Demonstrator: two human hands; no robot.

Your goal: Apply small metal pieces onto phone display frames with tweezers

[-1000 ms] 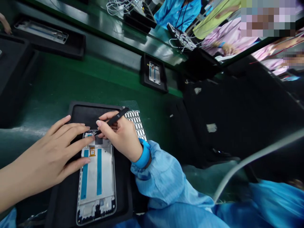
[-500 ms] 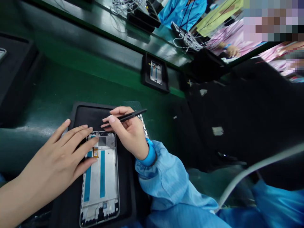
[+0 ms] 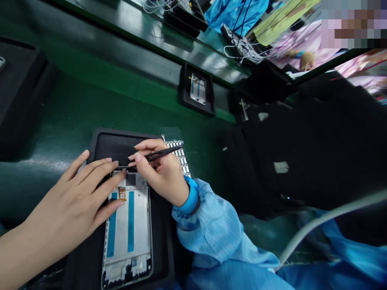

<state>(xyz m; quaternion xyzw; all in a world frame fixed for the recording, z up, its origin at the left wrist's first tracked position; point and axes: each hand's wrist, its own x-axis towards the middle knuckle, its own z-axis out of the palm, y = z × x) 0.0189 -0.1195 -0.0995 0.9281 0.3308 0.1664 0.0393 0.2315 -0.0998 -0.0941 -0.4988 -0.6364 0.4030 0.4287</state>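
Observation:
A silver phone frame (image 3: 140,225) with two blue strips and an orange flex cable (image 3: 122,194) lies in a black foam tray (image 3: 117,141). Over its upper left part my left hand (image 3: 86,191) is spread, fingertips resting along the top edge and near the cable. Black tweezers (image 3: 160,154) are pinched in my right hand (image 3: 163,173), which wears a blue wristband (image 3: 191,196). Their tips are at the top edge of the phone frame, close to my left fingers; whether they grip a small part cannot be seen. Beside my right hand lies a clear sheet of small white-and-black pieces (image 3: 181,159).
Another phone frame (image 3: 198,88) sits in a small black tray (image 3: 186,100) farther back on the green bench (image 3: 72,108). Black trays (image 3: 18,80) stand at the left, dark cloth-like material (image 3: 317,153) at the right. Beyond a ledge are cables (image 3: 244,50) and a co-worker's hand (image 3: 306,60).
My right hand has tilted and lowered the tweezers, bringing their tips down to the phone frame's top edge. More of the sheet of small pieces shows. My left hand has stayed nearly still.

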